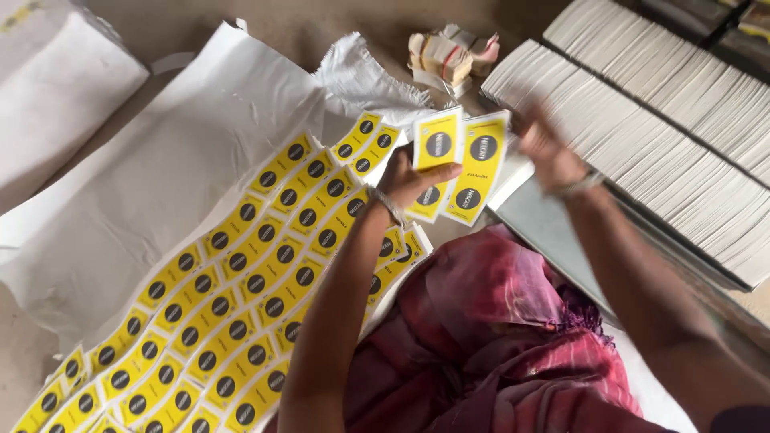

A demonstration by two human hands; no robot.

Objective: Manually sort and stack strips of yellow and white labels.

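Note:
My left hand [411, 183] grips a fanned bunch of yellow cards with black circles [461, 164], held upright above the floor. My right hand [548, 152] is blurred just to the right of the bunch, fingers spread, by the edge of long rows of stacked white cards [642, 136]. Several overlapping rows of the same yellow cards [233, 289] lie spread across white paper sheeting [136, 200] to the left of my left arm.
A red and pink cloth [489, 337] covers my lap at the bottom. A small bundle of banded paper packs [449, 54] lies at the top centre. A white wrapped bale [56, 88] sits at the upper left. A grey board [545, 232] lies under the white stacks.

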